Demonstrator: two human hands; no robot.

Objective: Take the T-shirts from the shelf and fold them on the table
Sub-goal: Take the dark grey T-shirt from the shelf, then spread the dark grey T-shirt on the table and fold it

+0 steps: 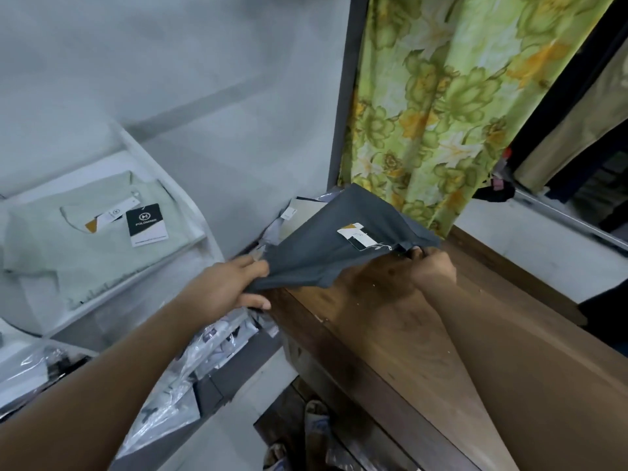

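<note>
A person stretches a dark grey T-shirt (343,246) in the air above the far end of the wooden surface (390,334), the left hand (234,283) clenched on its near-left edge and the right hand (430,263) pinching its right corner beside the neck label. Folding appears to be just starting; next the shirt likely needs laying flat on the surface. A pale green T-shirt (85,239) waits on the shelf (210,239) at left.
</note>
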